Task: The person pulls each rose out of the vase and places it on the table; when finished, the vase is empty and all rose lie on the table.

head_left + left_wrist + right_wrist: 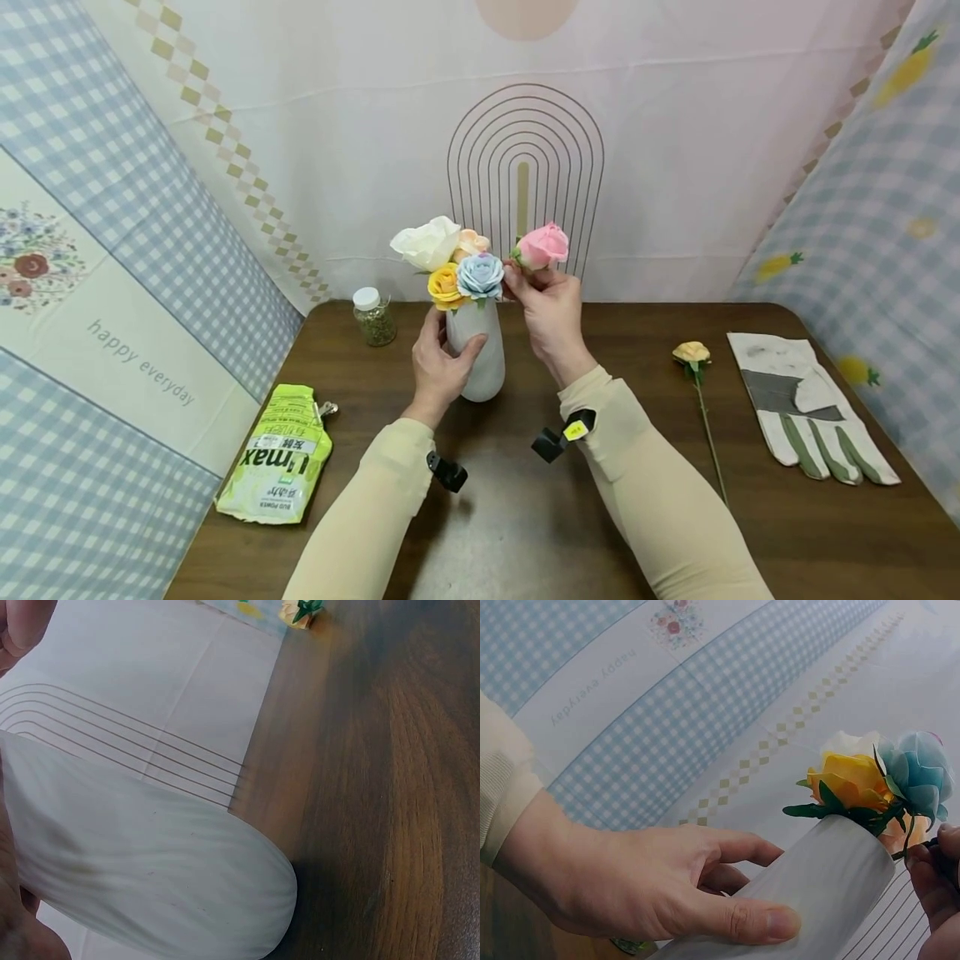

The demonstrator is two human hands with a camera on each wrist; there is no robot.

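A pale grey-white vase [487, 362] stands on the table, and my left hand [438, 367] grips its upper part, thumb in front. White [426, 243], peach [470, 243], yellow [446, 287] and light blue [480, 276] artificial flowers sit bunched in its mouth. Just right of them my right hand [553, 315] pinches a pink rose [543, 247] by the stem under its bloom. In the right wrist view the right hand's fingertips [922, 889] hold a thin green stem beside the vase's rim. Whether the rose's lower stem is inside the vase cannot be seen.
On the right lie a yellow-peach rose [693, 353] with a long stem and a white-and-grey work glove [802, 400]. A small white-capped jar [374, 317] stands at the back left, behind a lime-green pouch [277, 454]. Fabric curtains [337, 167] surround the brown table [510, 533].
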